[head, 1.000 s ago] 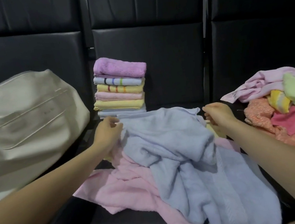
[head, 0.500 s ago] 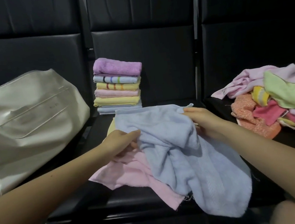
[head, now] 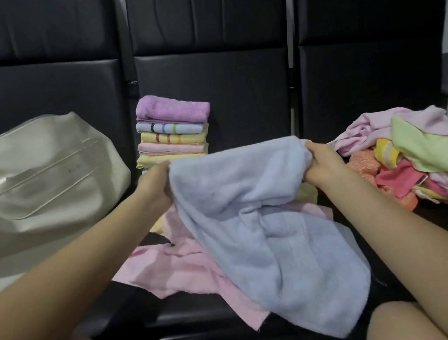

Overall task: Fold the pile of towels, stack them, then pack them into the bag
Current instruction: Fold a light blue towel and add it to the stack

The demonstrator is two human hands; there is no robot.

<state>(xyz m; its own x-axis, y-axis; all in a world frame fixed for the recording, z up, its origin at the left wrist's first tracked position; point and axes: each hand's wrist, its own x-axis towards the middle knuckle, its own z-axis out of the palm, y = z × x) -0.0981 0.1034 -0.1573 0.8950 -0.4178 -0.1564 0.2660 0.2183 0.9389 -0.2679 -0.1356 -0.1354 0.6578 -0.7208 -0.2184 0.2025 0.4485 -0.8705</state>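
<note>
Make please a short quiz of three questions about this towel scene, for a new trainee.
1. True or false: both hands, left hand and right hand, grip the light blue towel.
2. Which towel tops the folded stack? A) purple B) green C) orange
3. Fill in: the cream bag lies on the ______ side of the stack, as the person sees it.

Key: 1 true; 2 A, the purple towel; 3 left.

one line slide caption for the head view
Both hands, left and right, hold up a blue towel between the bag and folded stack.
</note>
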